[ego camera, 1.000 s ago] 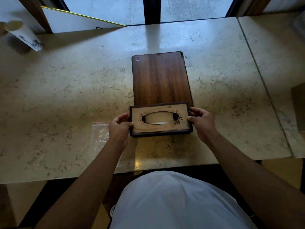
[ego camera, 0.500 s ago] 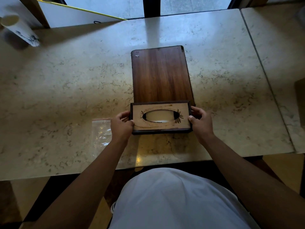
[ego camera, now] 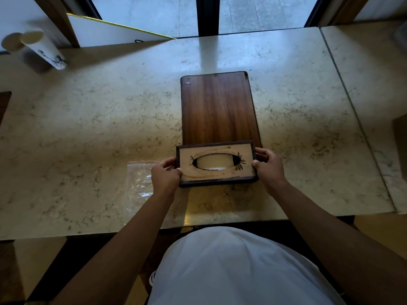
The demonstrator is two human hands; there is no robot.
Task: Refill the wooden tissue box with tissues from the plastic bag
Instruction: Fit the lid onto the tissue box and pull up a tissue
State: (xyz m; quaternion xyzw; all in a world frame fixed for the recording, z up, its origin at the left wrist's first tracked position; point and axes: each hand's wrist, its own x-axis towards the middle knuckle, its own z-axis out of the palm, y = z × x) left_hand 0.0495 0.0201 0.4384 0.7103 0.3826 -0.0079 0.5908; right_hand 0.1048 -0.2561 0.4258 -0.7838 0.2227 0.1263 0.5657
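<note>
The wooden tissue box (ego camera: 217, 180) has a dark frame and a pale top with an oval slot, through which white tissue (ego camera: 212, 161) shows. My left hand (ego camera: 165, 176) grips its left end and my right hand (ego camera: 267, 165) grips its right end. The box sits at the near end of a dark wooden board (ego camera: 218, 108) on the marble table. A clear plastic bag (ego camera: 138, 181) with a red zip line lies flat just left of the box, partly under my left wrist. It looks empty.
A white paper cup (ego camera: 43, 49) stands at the far left of the marble table (ego camera: 88, 119). A white sheet with a gold edge (ego camera: 114, 29) leans at the back. A seam splits off a second slab (ego camera: 374, 84) on the right. The near table edge is close to my body.
The box and both hands stay in the same grip and spot relative to the board. Only the head camera has shifted, so the scene sits slightly differently in view.
</note>
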